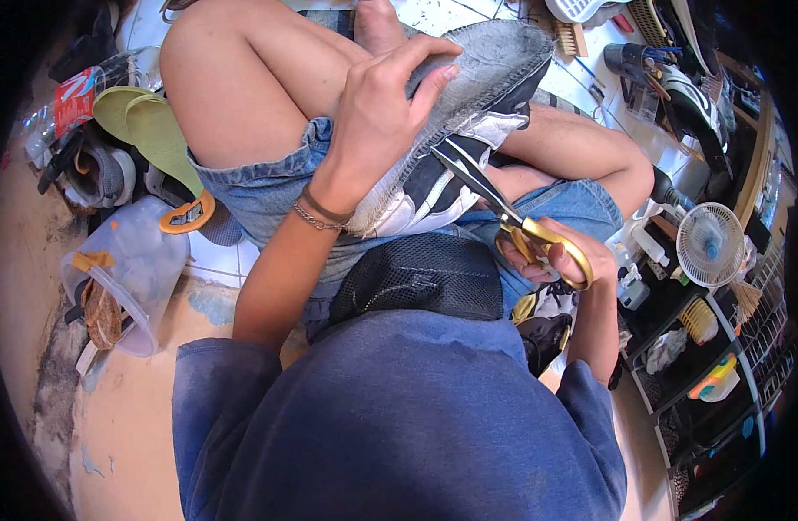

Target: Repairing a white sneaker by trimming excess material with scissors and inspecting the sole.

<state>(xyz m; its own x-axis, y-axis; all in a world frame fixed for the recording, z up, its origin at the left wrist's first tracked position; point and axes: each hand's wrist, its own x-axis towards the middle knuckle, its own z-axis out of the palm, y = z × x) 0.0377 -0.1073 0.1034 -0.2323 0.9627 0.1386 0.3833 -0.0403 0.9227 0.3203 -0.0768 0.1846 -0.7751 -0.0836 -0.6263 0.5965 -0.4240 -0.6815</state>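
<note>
My left hand grips a sneaker turned sole-up on my lap, fingers spread over its grey worn sole. The shoe's upper is black and white. My right hand holds scissors with yellow handles, fingers through the loops. The dark blades point up-left and meet the edge of the shoe where sole and upper join. A black mesh pouch lies on my lap below the shoe.
A clear plastic tub and green sandals sit on the floor at left. A small white fan, shelves with tools and bottles stand at right. More shoes lie at upper right.
</note>
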